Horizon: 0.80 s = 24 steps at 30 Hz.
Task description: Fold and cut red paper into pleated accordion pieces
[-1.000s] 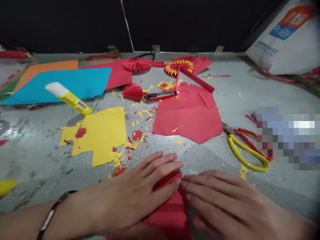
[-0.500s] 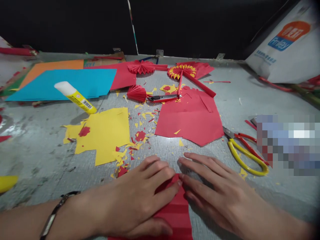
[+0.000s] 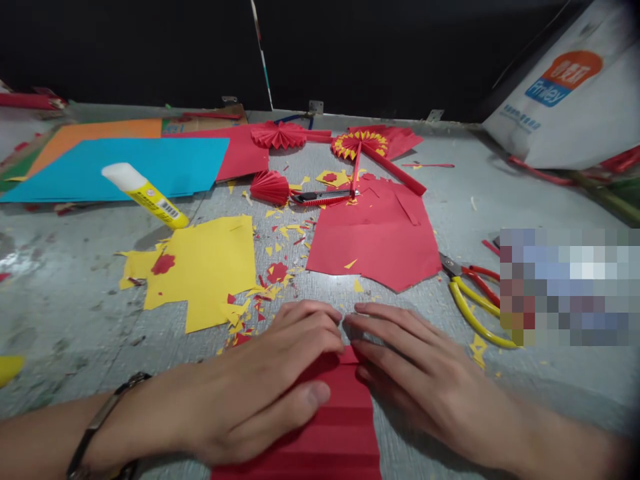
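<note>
A red sheet [image 3: 340, 427] with parallel creases lies at the bottom centre, its far edge folded. My left hand [image 3: 270, 380] rests over its left part, thumb on the paper and fingers curved over the far left corner. At the far right corner is my right hand [image 3: 430, 373], its fingers stretched side by side and their tips touching the folded edge. The fingertips of both hands nearly meet. What lies under my left palm is hidden.
Beyond the hands lie a yellow sheet [image 3: 220, 267], a red sheet [image 3: 375, 247], a cutter [image 3: 323, 197], pleated red fans [image 3: 270, 187] and paper scraps. A glue stick [image 3: 150, 197] stands left, near blue sheets [image 3: 150, 163]. Scissors [image 3: 475, 307] lie right, by a blurred patch.
My left thumb has lifted away from the fold and moved left, and the fingers of both hands have drawn closer together at the far edge. The view has shifted slightly.
</note>
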Available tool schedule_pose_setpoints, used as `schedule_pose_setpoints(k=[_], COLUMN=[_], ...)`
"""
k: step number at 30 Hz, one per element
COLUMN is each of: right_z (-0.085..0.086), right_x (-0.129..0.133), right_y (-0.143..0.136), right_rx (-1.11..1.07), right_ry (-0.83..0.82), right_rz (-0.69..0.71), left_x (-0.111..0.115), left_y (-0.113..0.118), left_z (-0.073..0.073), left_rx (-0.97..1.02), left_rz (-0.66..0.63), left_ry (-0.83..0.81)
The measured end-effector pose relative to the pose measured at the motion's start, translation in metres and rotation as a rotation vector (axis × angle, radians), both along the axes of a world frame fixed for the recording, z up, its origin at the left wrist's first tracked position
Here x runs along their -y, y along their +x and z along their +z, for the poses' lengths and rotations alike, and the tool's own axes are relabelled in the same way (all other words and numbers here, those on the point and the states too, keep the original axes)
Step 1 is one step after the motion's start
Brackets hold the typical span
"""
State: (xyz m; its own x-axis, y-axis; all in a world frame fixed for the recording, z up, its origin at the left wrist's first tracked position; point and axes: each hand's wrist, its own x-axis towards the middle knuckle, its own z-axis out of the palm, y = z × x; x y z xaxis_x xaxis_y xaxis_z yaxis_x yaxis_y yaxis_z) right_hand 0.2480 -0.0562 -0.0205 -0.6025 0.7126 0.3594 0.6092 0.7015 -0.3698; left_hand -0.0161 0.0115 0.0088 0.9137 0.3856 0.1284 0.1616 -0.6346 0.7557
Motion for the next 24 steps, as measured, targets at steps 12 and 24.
schedule_pose_setpoints(k=[12, 24], right_z=[-0.006, -0.002], right_x=[-0.001, -0.004], right_y=[-0.004, 0.006], right_rx=[-0.206, -0.304], right_ry=[-0.207, -0.256], right_rz=[-0.032, -0.074], left_x=[0.012, 0.011], left_y=[0.004, 0.007], left_z=[-0.018, -0.018], left_rx=[0.059, 0.076], left_rz=[0.068, 0.406], left_ry=[0.407, 0.482])
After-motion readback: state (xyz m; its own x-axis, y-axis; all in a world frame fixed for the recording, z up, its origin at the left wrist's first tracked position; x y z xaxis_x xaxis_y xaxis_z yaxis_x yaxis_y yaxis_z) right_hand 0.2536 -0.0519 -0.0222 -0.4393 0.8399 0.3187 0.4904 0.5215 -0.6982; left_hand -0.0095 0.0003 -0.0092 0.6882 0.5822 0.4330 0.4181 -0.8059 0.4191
